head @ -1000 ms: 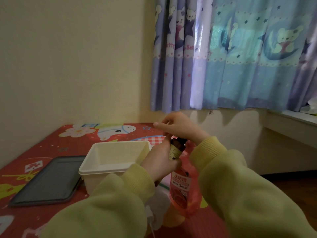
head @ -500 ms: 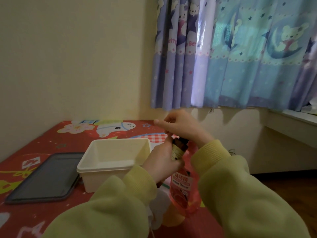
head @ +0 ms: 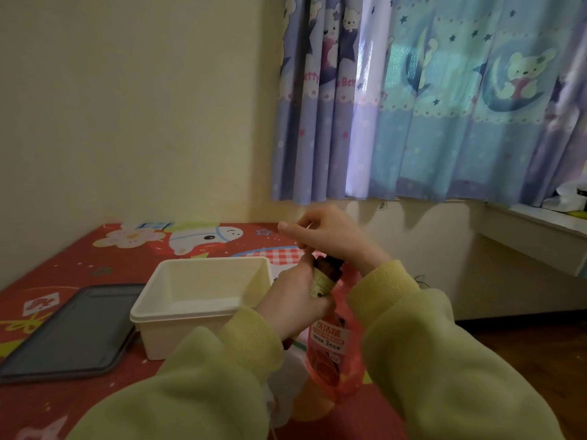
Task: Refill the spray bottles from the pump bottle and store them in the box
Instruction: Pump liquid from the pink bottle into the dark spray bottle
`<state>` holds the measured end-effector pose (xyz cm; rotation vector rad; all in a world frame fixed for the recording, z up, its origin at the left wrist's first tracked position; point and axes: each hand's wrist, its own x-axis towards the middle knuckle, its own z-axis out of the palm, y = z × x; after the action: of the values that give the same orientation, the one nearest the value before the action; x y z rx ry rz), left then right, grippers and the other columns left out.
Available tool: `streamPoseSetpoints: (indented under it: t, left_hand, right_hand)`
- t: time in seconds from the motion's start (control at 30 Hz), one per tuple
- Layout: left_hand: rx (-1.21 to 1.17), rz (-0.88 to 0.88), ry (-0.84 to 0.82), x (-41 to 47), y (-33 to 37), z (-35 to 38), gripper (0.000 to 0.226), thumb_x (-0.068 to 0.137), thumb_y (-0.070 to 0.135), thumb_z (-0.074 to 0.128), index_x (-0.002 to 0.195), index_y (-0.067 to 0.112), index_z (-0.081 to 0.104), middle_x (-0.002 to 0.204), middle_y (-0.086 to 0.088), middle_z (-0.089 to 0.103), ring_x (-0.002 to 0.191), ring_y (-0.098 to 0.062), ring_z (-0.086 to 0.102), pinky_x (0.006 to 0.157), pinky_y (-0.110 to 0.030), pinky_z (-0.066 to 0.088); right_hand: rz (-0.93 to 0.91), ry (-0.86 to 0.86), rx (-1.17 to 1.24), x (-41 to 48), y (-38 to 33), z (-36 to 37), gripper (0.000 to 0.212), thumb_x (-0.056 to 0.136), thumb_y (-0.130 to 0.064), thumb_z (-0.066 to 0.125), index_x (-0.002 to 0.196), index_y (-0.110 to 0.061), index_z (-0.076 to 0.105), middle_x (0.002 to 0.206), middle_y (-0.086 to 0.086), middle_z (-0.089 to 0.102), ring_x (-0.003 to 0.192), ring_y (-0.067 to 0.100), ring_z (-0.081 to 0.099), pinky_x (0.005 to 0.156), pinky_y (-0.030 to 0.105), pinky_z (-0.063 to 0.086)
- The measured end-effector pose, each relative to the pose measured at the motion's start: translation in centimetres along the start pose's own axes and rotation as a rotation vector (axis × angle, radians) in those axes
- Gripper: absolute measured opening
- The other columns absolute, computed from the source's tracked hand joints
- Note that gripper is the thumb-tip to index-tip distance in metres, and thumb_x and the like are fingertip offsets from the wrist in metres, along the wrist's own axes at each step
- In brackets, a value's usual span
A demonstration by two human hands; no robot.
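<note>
My left hand (head: 293, 298) grips a small dark brown spray bottle (head: 325, 274) with a cream label, held upright above the table. Over the bottle's top sits my right hand (head: 330, 236), fingers closed around its cap; the cap itself is hidden. Behind and below the small bottle stands a pink translucent pump bottle (head: 332, 354) with a red label, its pump head hidden by my hands. A cream plastic box (head: 197, 309) stands to the left of my hands, and I see nothing inside it.
A dark grey tray or lid (head: 70, 331) lies flat at the left on the red cartoon-print table cover (head: 120, 258). Something white (head: 282, 392) lies under my left sleeve. A wall and blue curtains stand behind; a white ledge (head: 533, 230) is at the right.
Both hands stay on the small bottle; my right hand has shifted slightly at its top. The view has tilted a little.
</note>
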<state>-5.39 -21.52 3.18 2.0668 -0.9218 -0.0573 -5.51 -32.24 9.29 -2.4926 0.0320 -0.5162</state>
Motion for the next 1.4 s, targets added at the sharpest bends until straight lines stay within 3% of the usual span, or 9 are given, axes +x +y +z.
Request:
streamPoseSetpoints:
  t: [0.2,0.37,0.53,0.73,0.83,0.97,1.13,1.4]
  left_hand:
    - [0.017,-0.002,-0.026,-0.1,0.3,-0.8,0.046,0.076,0.014,0.061,0.117,0.019,0.041,0.083,-0.003,0.061,0.066,-0.016,0.060,0.065,-0.039,0.055]
    - [0.044,0.019,-0.014,0.2,0.7,-1.3,0.042,0.076,0.018,0.061,0.114,0.015,0.042,0.086,-0.008,0.061,0.072,-0.022,0.063,0.067,-0.046,0.056]
    - [0.026,-0.006,-0.008,0.1,0.4,-0.4,0.029,0.078,0.014,0.059,0.101,0.014,0.043,0.077,-0.001,0.057,0.061,-0.015,0.057,0.064,-0.038,0.053]
    - [0.023,-0.021,-0.004,-0.2,0.2,-0.3,0.028,0.077,0.013,0.060,0.099,0.013,0.043,0.077,-0.002,0.057,0.063,-0.017,0.057,0.067,-0.042,0.054]
    - [0.034,0.007,0.012,-0.3,0.5,-0.6,0.026,0.078,0.015,0.059,0.097,0.015,0.042,0.077,-0.001,0.056,0.063,-0.018,0.057,0.066,-0.041,0.053]
    - [0.015,0.035,0.055,-0.3,0.9,-0.5,0.023,0.079,0.019,0.059,0.093,0.018,0.041,0.073,0.001,0.055,0.063,-0.018,0.057,0.064,-0.038,0.051]
    - [0.019,0.029,0.068,-0.1,0.3,0.5,0.024,0.080,0.021,0.059,0.095,0.018,0.041,0.072,0.001,0.057,0.064,-0.019,0.059,0.065,-0.039,0.051]
    - [0.016,0.015,0.027,-0.2,0.1,0.1,0.027,0.080,0.018,0.060,0.100,0.015,0.043,0.079,-0.003,0.060,0.064,-0.018,0.059,0.066,-0.039,0.053]
  right_hand:
    - [0.030,-0.043,0.029,0.1,-0.5,-0.4,0.043,0.080,-0.056,0.059,0.085,-0.015,0.068,0.078,0.001,0.072,0.080,0.018,0.069,0.083,0.043,0.056]
    - [0.028,-0.056,0.150,0.1,-1.3,-1.4,0.036,0.084,-0.047,0.061,0.087,-0.012,0.067,0.077,0.001,0.070,0.074,0.014,0.068,0.074,0.029,0.054]
    - [0.018,0.038,0.083,0.2,0.1,-0.4,0.043,0.079,-0.060,0.058,0.081,-0.019,0.068,0.073,0.000,0.073,0.074,0.016,0.070,0.081,0.043,0.056]
    - [0.013,0.031,0.068,-0.2,-0.2,0.0,0.042,0.081,-0.059,0.056,0.084,-0.018,0.068,0.075,0.001,0.073,0.076,0.017,0.070,0.080,0.043,0.056]
    - [0.016,-0.010,0.128,-0.2,-0.8,-0.8,0.038,0.084,-0.050,0.060,0.089,-0.013,0.067,0.077,0.001,0.072,0.076,0.016,0.070,0.080,0.036,0.057]
    - [0.004,0.021,0.268,-0.3,-1.2,-1.7,0.028,0.087,-0.040,0.061,0.091,-0.012,0.064,0.075,0.001,0.070,0.067,0.011,0.067,0.067,0.023,0.051]
    - [0.006,0.062,0.257,-0.4,0.0,-0.8,0.032,0.083,-0.043,0.064,0.086,-0.011,0.068,0.071,0.003,0.071,0.072,0.017,0.070,0.081,0.039,0.057]
    - [0.006,0.059,0.173,-0.3,-0.2,-0.3,0.031,0.083,-0.046,0.062,0.085,-0.015,0.068,0.071,0.000,0.071,0.072,0.015,0.070,0.081,0.042,0.057]
